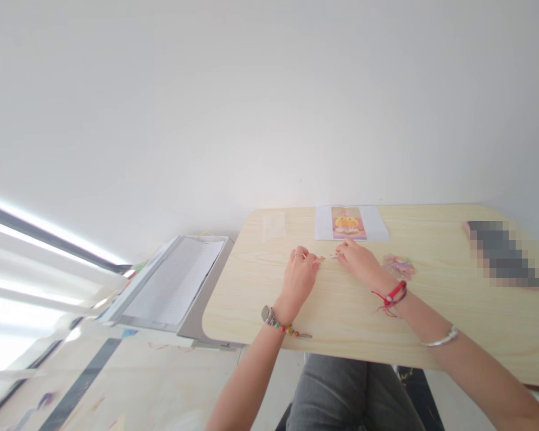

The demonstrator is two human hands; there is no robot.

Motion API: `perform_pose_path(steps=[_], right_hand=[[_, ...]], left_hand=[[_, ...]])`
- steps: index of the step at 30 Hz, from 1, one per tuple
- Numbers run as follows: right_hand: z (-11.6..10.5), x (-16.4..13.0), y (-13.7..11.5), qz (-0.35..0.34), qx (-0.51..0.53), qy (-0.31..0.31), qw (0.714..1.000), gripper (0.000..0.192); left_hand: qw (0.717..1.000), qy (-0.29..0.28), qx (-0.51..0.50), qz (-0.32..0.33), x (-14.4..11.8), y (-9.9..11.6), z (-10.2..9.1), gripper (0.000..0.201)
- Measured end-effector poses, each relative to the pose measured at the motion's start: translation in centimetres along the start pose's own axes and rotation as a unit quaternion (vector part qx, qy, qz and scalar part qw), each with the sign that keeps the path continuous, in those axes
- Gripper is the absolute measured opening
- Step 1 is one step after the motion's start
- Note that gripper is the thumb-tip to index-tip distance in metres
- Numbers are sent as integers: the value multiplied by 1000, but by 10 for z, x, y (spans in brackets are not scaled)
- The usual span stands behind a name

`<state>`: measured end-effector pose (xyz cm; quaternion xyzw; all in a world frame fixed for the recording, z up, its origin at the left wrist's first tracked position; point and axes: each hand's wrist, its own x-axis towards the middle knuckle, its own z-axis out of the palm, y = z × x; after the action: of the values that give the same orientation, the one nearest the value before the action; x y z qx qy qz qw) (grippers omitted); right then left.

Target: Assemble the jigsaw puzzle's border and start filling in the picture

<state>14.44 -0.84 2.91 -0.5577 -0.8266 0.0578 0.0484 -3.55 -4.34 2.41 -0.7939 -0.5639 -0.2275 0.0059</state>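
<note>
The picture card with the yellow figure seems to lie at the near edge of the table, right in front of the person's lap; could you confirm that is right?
Not quite. The head view shows the picture card at the far edge of the table, against the wall, beyond both hands. The left hand and right hand rest on the tabletop just in front of it, fingertips close together around something too small to make out.

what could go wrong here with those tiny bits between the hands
The tiny pieces pinched between the left hand and right hand look easy to drop and lose on the pale table. The right forearm lies close to the small colourful pile and might scatter it.
</note>
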Motion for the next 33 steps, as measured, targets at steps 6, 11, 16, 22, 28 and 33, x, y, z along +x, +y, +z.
perform_pose_path(steps=[6, 11, 16, 22, 28, 33], right_hand=[[-5, 13, -3, -7, -33, -44, 998, 21], [-5, 14, -3, -37, -22, -20, 999, 22], [-6, -2, -4, -58, 6, 19, 998, 18], [-8, -23, -3, -91, 17, 51, 994, 13], [-7, -36, -1, -90, 43, 61, 993, 13], [-5, -37, 0, -99, 58, 67, 991, 14]], left_hand=[[1000, -10, -10, 8, 2, 10, 5, 10], [1000, -19, 6, 3, 3, 8, 11, 13], [1000, -27, -5, -1, 6, 9, 13, 13], [998, -42, -43, 15, 1, 21, 11, 18], [998, -34, -52, 18, -3, 31, 11, 17], [998, -32, -53, 15, -3, 29, 11, 15]])
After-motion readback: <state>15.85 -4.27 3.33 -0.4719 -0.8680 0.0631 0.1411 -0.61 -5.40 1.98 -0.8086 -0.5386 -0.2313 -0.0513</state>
